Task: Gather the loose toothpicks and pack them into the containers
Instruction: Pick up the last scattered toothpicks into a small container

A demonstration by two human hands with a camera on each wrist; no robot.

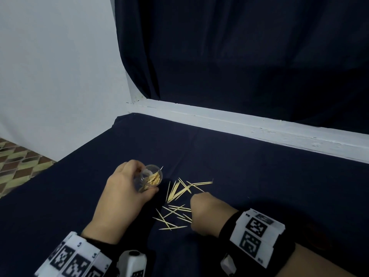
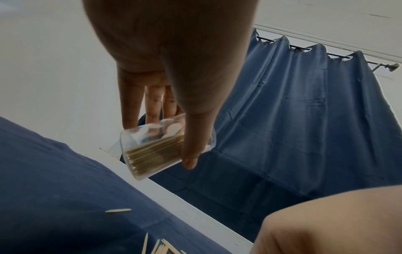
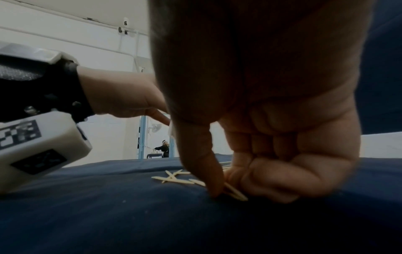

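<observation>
Where our right hand (image 1: 207, 212) curls nearest us, thumb and forefinger pinch down on what seems to be one or two loose toothpicks (image 1: 179, 200) scattered on the dark-clothed desk (image 1: 259, 176). They are featherlight, stiff, sharp-ended and sink into soft cloth, so we take them mid-shaft. Farther off, our left hand (image 1: 127, 186) grips the clear plastic container (image 1: 151, 177), tilted and part-filled.

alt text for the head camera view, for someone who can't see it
A left hand holds a clear container partly filled with toothpicks, while the right hand pinches at loose toothpicks scattered on a dark blue cloth.
</observation>
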